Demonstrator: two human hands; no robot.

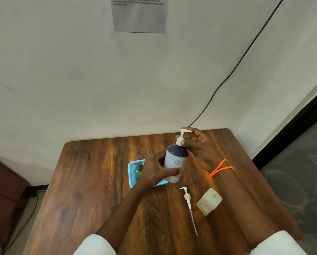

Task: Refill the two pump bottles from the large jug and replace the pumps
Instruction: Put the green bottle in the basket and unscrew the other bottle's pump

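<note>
Pump bottle (176, 162), white with navy shoulder, held tilted above table (98, 172) centre; gripped round the body by left hand (155, 172), pump collar (180, 141) pinched by right hand (198, 148). Risk of cross-threading from that tilt; loose pump (188, 201) and capless yellow jug (209, 201) at five o'clock, within elbow's reach for a knock or spill.

I'm looking down at a wooden table (91, 181) with dark streaked grain, pushed against a plain off-white wall (62, 80). A grey sheet of paper (140, 15) with small print hangs high on that wall, and a black cable (233, 70) runs diagonally down it behind the table's far edge. To my right is grey floor (301, 172) below a black skirting strip (292, 129); to my left is a dark red seat (3, 190).
</note>
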